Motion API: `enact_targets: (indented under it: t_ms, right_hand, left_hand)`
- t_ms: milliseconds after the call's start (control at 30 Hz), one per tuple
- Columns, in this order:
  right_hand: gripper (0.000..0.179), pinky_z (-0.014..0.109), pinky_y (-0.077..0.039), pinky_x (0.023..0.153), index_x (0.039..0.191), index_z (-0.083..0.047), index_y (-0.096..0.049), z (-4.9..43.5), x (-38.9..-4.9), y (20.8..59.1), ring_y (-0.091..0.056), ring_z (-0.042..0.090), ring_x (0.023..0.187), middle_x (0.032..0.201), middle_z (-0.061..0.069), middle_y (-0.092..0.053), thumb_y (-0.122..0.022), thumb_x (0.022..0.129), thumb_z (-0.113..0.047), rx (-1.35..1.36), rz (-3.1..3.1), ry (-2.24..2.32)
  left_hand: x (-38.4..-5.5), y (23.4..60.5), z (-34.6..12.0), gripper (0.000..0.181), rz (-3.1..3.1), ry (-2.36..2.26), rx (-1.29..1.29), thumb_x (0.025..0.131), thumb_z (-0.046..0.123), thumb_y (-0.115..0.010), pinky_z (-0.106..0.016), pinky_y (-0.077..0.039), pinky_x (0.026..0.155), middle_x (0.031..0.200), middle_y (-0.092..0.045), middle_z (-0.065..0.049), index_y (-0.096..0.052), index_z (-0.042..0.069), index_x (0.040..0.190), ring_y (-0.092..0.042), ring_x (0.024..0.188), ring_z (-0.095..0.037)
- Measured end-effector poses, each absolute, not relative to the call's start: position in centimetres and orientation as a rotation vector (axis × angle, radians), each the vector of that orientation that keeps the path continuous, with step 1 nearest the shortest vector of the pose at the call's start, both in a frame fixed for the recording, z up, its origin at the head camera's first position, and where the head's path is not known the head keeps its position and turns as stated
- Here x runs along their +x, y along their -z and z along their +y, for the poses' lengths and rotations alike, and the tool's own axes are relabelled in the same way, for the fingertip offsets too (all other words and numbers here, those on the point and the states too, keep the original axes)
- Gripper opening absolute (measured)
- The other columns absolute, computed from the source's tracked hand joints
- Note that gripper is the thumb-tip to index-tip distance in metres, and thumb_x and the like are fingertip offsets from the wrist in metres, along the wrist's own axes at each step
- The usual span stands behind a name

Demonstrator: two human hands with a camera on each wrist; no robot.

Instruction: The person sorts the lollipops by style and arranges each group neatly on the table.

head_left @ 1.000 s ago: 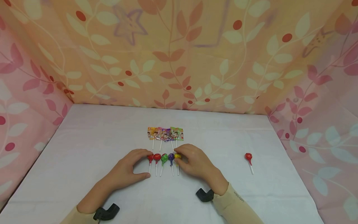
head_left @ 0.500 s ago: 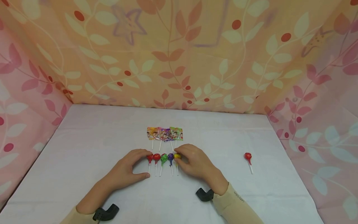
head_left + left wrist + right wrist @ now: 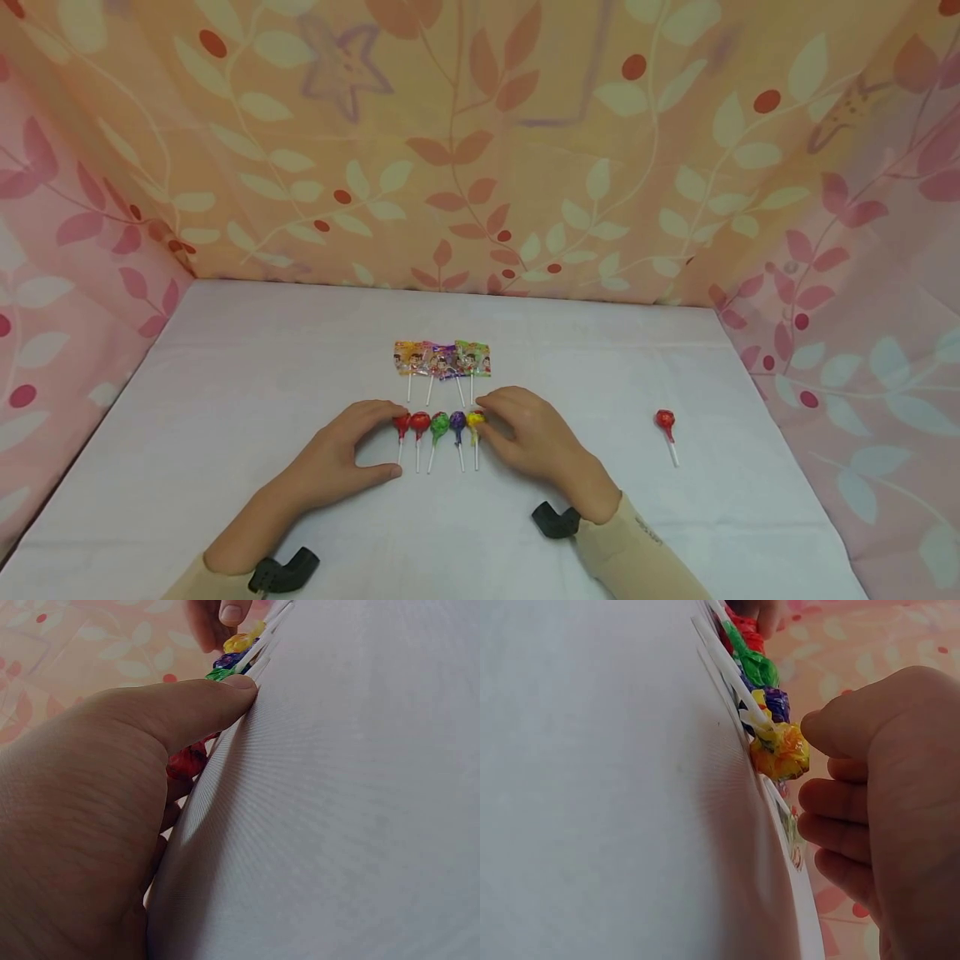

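On the white table several wrapped lollipops lie side by side, sticks toward me. From the left they are a red lollipop (image 3: 402, 423), another red lollipop (image 3: 421, 422), a green lollipop (image 3: 439, 424), a purple lollipop (image 3: 457, 422) and a yellow lollipop (image 3: 474, 420). My left hand (image 3: 337, 454) rests at the row's left end, fingertips at the outer red head, thumb near its stick end. At the right end, my right hand (image 3: 536, 437) is beside the yellow lollipop. In the right wrist view a small gap shows between the thumb and the yellow wrapper (image 3: 781, 750).
Behind the row lie several flat-wrapped lollipops (image 3: 442, 359) with overlapping colourful wrappers. A single red lollipop (image 3: 665, 421) lies apart on the right of the white table (image 3: 247, 375). Patterned curtains (image 3: 465, 208) enclose the back and sides.
My right hand has shifted slightly right, its fingertips coming away from the yellow lollipop and uncovering more of it. My left hand and the row stay in place.
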State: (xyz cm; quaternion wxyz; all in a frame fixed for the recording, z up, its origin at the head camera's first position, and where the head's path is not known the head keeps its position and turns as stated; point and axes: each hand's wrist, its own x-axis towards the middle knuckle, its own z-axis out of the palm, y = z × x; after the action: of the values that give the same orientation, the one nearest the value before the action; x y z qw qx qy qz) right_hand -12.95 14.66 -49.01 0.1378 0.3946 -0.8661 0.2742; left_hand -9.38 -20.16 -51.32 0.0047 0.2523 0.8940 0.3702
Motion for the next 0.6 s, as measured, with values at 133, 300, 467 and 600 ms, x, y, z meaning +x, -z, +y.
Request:
enact_targets:
  t_ms: [133, 300, 467, 600]
  right_hand:
    - [0.033, 0.039, -0.06, 0.103, 0.126, -0.006, -0.078, 14.9, -12.8, 49.0, -0.072, 0.019, 0.116, 0.12, 0.002, -0.078, -0.084, 0.097, -0.021, 1.13, -2.517, -0.786]
    - [0.035, 0.042, -0.06, 0.103, 0.126, -0.006, -0.078, 15.4, -12.7, 49.1, -0.072, 0.02, 0.117, 0.121, 0.002, -0.078, -0.084, 0.096, -0.022, 1.111, -2.52, -0.765]
    - [0.036, 0.042, -0.059, 0.104, 0.127, -0.006, -0.078, 16.0, -12.6, 49.2, -0.072, 0.021, 0.118, 0.122, 0.003, -0.077, -0.083, 0.096, -0.022, 1.093, -2.524, -0.743]
    - [0.036, 0.043, -0.059, 0.104, 0.128, -0.007, -0.077, 16.5, -12.5, 49.4, -0.071, 0.021, 0.118, 0.123, 0.002, -0.077, -0.083, 0.096, -0.023, 1.072, -2.536, -0.719]
  left_hand:
    - [-9.3, 51.4, -20.2, 0.08, 2.802, -1.159, 0.78, 0.083, 0.039, -0.098, -0.057, -0.046, 0.119, 0.156, -0.057, 0.013, -0.06, 0.036, 0.153, -0.051, 0.148, -0.02]
    - [-9.4, 51.4, -20.1, 0.08, 2.799, -1.158, 0.784, 0.083, 0.038, -0.099, -0.056, -0.046, 0.119, 0.155, -0.057, 0.013, -0.06, 0.036, 0.153, -0.051, 0.148, -0.019]
    - [-9.4, 51.5, -20.0, 0.079, 2.795, -1.147, 0.774, 0.083, 0.039, -0.098, -0.054, -0.046, 0.12, 0.155, -0.056, 0.016, -0.06, 0.036, 0.153, -0.05, 0.149, -0.016]
    - [-9.4, 51.4, -20.0, 0.079, 2.793, -1.151, 0.773, 0.084, 0.038, -0.098, -0.054, -0.046, 0.121, 0.155, -0.056, 0.016, -0.06, 0.035, 0.153, -0.049, 0.149, -0.016]
